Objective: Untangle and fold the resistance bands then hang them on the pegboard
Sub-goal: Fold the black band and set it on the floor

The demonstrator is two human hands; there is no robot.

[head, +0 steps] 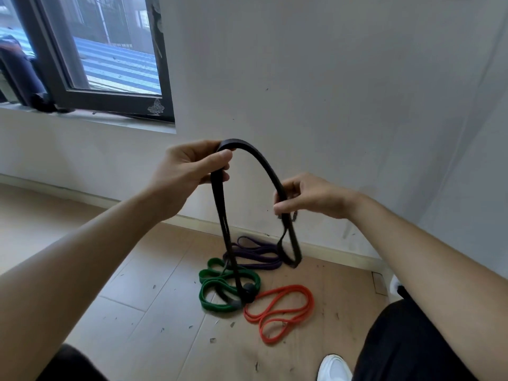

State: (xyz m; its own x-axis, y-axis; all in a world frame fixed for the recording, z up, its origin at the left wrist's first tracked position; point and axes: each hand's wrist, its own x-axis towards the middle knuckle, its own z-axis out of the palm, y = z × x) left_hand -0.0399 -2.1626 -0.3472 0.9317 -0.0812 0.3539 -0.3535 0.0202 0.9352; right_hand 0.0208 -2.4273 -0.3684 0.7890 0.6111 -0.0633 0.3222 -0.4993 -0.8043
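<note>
Chest-high over the wood floor [137, 298], facing the white wall [330, 78]: black resistance band [262, 160] is held up in an arch between both hands. Left hand [192, 171] pinches the top of the arch, thumb against curled fingers. Doubled strands drop from it to the floor and end on the green band [217, 307], with a dark lump at the low end; can't tell what it is. Right hand [308, 198] sits lower, fingers curled round the other leg of the arch, thumb closing on it. A short loop hangs below that hand, its bottom level with the baseboard [330, 251] in this view. Three more bands lie loose on the floor close to the baseboard: green one coiled in several loops, purple band [261, 248] just behind it toward the wall, red band [291, 287] just right of the green, in a figure-eight. White shoe [334, 367] is at the floor's near edge. Dark-framed window [115, 100] is at upper left.
</note>
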